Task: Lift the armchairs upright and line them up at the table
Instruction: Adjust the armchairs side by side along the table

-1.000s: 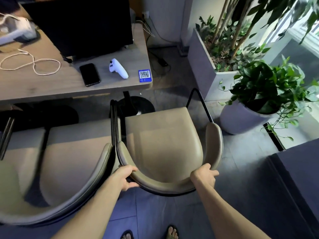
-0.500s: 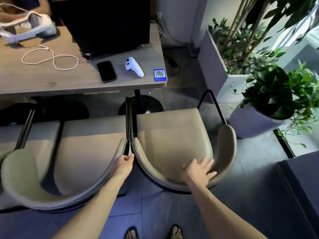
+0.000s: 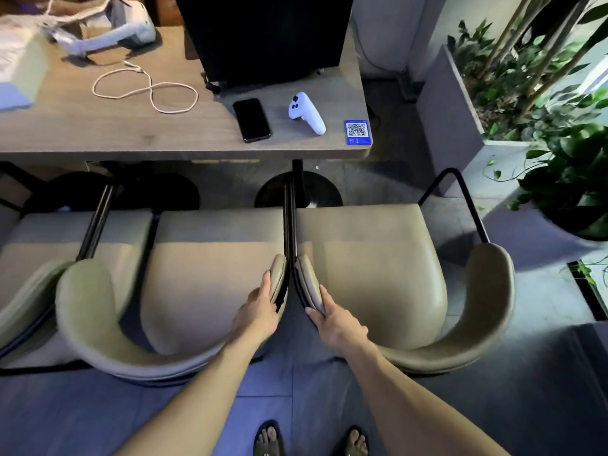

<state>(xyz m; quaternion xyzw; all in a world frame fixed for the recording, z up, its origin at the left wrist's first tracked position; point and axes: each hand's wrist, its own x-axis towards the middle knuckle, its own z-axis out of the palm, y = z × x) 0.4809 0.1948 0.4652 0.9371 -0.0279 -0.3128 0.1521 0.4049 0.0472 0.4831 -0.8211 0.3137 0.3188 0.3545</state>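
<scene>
Planter [image 3: 437, 103]: leafy stems inside
Left hand [image 3: 260, 311]: fingers grasping middle armchair [image 3: 210, 284] armrest
Right hand [image 3: 339, 320]: fingers grasping right armchair [image 3: 371, 278] armrest

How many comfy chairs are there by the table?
3. The right armchair under the right hand, the middle armchair under the left hand, and a third armchair, cut off at the left edge; more may be hidden there.

— What is different from a second ago?

— The right hand [image 3: 339, 324] left the back rim of the right armchair [image 3: 378, 274] and now grips its left armrest. The left hand [image 3: 260, 311] moved over to the middle armchair [image 3: 210, 274] and holds its right armrest.

— And the chairs?

— The right one stands straighter to the table [image 3: 164, 126], close beside the middle one.
</scene>
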